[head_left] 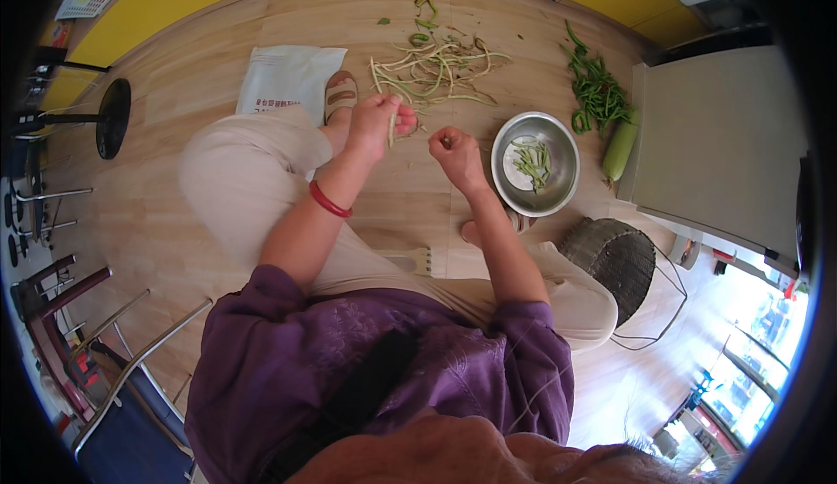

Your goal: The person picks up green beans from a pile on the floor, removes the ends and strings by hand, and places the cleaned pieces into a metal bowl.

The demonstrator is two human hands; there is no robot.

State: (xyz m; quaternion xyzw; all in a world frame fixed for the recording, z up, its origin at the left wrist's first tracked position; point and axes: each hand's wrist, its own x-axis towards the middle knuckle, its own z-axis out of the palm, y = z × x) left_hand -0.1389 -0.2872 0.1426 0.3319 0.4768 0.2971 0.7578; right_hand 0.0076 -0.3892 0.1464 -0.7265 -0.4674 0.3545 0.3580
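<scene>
My left hand [377, 125] is closed around a pale green vegetable stem [392, 126] that hangs down from its fingers. My right hand [455, 154] is a short way to its right, fingers pinched on a small green piece [445, 142]. Both hands hover above the wooden floor, over my knees. A steel bowl [558, 139] with several cut green pieces stands just right of my right hand. A heap of stripped stems and peelings [436, 65] lies on the floor beyond my hands.
A bunch of green stems [597, 92] and a pale green gourd [619, 148] lie at the right by a white cabinet [724, 144]. A white bag [288, 78] lies left of my sandalled foot [340, 93]. A woven basket [615, 262] stands lower right; chairs [105, 344] at left.
</scene>
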